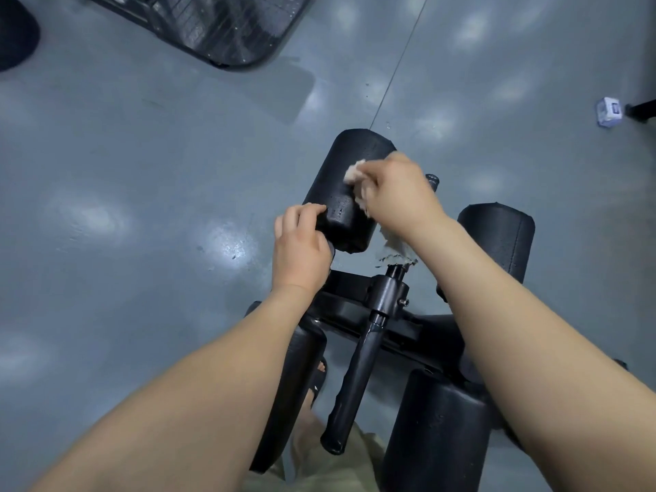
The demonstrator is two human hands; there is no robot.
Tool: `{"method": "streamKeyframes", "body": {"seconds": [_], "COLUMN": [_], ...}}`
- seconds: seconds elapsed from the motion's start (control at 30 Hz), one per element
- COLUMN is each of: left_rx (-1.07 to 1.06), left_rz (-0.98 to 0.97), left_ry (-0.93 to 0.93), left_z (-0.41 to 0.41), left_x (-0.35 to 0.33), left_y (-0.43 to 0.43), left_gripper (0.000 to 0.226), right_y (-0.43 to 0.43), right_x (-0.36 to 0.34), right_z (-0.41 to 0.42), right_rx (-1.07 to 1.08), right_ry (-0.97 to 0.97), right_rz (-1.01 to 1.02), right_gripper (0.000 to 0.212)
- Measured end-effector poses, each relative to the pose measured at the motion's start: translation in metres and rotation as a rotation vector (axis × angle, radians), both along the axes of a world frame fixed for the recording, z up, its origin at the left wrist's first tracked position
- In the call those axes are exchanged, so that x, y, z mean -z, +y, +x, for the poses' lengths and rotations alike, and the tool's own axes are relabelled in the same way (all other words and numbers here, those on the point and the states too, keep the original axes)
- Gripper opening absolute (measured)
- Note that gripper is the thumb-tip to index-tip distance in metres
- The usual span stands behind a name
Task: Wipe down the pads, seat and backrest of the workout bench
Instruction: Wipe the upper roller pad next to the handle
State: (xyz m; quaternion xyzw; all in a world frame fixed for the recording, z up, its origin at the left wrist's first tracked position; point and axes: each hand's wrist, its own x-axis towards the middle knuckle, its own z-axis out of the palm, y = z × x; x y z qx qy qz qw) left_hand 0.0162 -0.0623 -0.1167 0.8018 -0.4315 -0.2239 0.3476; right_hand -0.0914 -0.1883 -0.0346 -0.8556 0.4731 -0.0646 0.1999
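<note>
Fingers (pixel 371 179) of the right hand (pixel 401 197) are being kept clamped round a crumpled pale cloth (pixel 355 174), which is being pressed onto the top of a black roller pad (pixel 340 204). A loose tail of the cloth is being left hanging just below that wrist. Fingers (pixel 307 211) of the left hand (pixel 301 250) are being curled over the near left edge of the same pad, so the pad is being gripped there and is lying between the two sets of fingers. A second roller pad (pixel 497 243) is being shown to the right of the right fingers, apart from them. Nearer than both sets of fingers, a dark metal post (pixel 358 378) is being carried by the black frame (pixel 355 289), with two more pads (pixel 436 438) flanking it. Everything is being borne by a glossy grey floor (pixel 142 172). Far to the right of the right fingers a small blue-and-white box (pixel 608 111) is lying on it, and dark ribbed equipment (pixel 213 26) is being seen well beyond the left fingers.
</note>
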Motion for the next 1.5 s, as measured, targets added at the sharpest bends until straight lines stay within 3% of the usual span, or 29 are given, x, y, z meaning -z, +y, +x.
{"method": "streamKeyframes", "body": {"seconds": [0.1,0.23,0.37,0.7,0.87,1.0,1.07,1.17,1.3,1.5], "left_rx": [-0.027,-0.042,-0.043,-0.046,-0.036,-0.029,-0.025,-0.008,0.011,0.004], "left_rz": [0.003,0.028,0.046,0.059,0.057,0.065,0.065,0.053,0.029,0.036], "left_ry": [0.01,0.005,0.003,0.007,0.007,0.006,-0.002,-0.021,-0.058,-0.044], "left_z": [-0.001,-0.002,-0.002,-0.002,-0.001,-0.001,-0.001,-0.001,-0.002,-0.001], "left_x": [0.001,0.003,0.002,0.001,0.0,0.001,0.0,0.0,0.004,0.005], "left_y": [-0.003,-0.004,-0.005,-0.006,-0.004,-0.004,-0.004,-0.004,-0.003,-0.004], "left_gripper": [0.046,0.047,0.046,0.046,0.046,0.046,0.045,0.044,0.042,0.042], "right_y": [-0.036,-0.068,-0.081,-0.051,-0.018,0.007,-0.004,-0.042,-0.076,-0.052], "right_x": [0.015,0.025,0.023,0.028,0.029,0.032,0.032,0.035,0.041,0.04], "right_z": [0.006,0.014,0.019,0.025,0.022,0.017,0.013,0.013,0.018,0.021], "right_rx": [0.104,0.202,0.21,-0.011,-0.055,-0.105,-0.055,0.116,0.126,0.043], "right_ry": [0.006,0.071,0.154,0.28,0.245,0.159,0.049,-0.033,0.074,0.122], "right_rz": [-0.006,-0.056,0.012,-0.072,-0.047,-0.026,0.011,-0.029,-0.027,-0.063], "right_gripper": [0.041,0.027,0.026,0.031,0.045,0.035,0.029,0.037,0.029,0.027]}}
